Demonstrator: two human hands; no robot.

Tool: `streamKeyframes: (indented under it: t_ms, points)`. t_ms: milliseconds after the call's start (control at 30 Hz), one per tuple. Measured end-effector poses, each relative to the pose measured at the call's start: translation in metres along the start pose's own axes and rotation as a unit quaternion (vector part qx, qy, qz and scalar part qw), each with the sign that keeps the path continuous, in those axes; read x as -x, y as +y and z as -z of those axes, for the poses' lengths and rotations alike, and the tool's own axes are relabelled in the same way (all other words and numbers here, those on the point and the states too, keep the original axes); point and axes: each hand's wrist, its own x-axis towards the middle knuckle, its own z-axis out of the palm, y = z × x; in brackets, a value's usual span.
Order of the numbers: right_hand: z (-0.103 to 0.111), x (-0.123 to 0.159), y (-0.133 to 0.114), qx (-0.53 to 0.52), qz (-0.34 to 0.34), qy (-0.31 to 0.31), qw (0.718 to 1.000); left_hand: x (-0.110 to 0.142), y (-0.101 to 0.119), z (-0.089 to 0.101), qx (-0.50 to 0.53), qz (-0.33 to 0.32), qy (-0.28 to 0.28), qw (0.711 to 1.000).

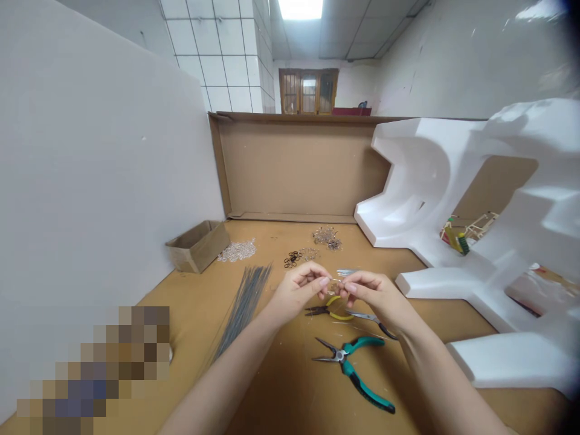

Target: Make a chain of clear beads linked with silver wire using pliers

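Observation:
My left hand [304, 287] and my right hand [370, 291] are close together over the middle of the table, fingertips pinched. A short, thin piece of wire [335, 280] spans the small gap between them, one end in each pinch; its exact shape is too small to make out. Just below the hands lie yellow-handled pliers [335, 309], partly hidden, and scissors [369, 317] with dark handles. Nearer to me, green-handled long-nose pliers [341, 355] rest with their jaws apart.
A bundle of grey wires [247, 305] lies left of my hands. Behind it are a small cardboard box [199, 246] and clear beads [238, 249]. Black loops [292, 260] and a pile of small metal pieces [327, 237] sit farther back. White foam blocks [419, 163] line the right side.

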Motion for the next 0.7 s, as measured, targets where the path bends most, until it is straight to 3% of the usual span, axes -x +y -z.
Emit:
streamKeyframes:
  t_ms: [300, 367, 467, 567, 633, 700]
  points:
    - [-0.002, 0.000, -0.004, 0.054, -0.008, 0.006, 0.998, 0.003, 0.002, -0.004, -0.053, 0.031, -0.030, 0.998]
    - [-0.003, -0.002, -0.004, 0.082, -0.007, 0.043, 0.996, 0.003, 0.002, -0.007, -0.075, 0.033, -0.015, 0.997]
    - [-0.006, -0.002, -0.001, 0.128, 0.006, 0.158, 0.979, 0.005, -0.001, -0.010, -0.183, -0.015, 0.066, 0.981]
    - [-0.012, -0.001, 0.000, 0.147, 0.008, 0.205, 0.968, 0.007, -0.007, -0.011, -0.365, -0.160, 0.136, 0.907]
    - [-0.018, 0.001, -0.001, 0.127, 0.000, 0.170, 0.977, 0.009, -0.011, -0.012, -0.458, -0.249, 0.144, 0.841]
    - [-0.025, 0.002, -0.001, 0.073, -0.014, 0.128, 0.989, 0.010, -0.015, -0.012, -0.512, -0.295, 0.139, 0.795]
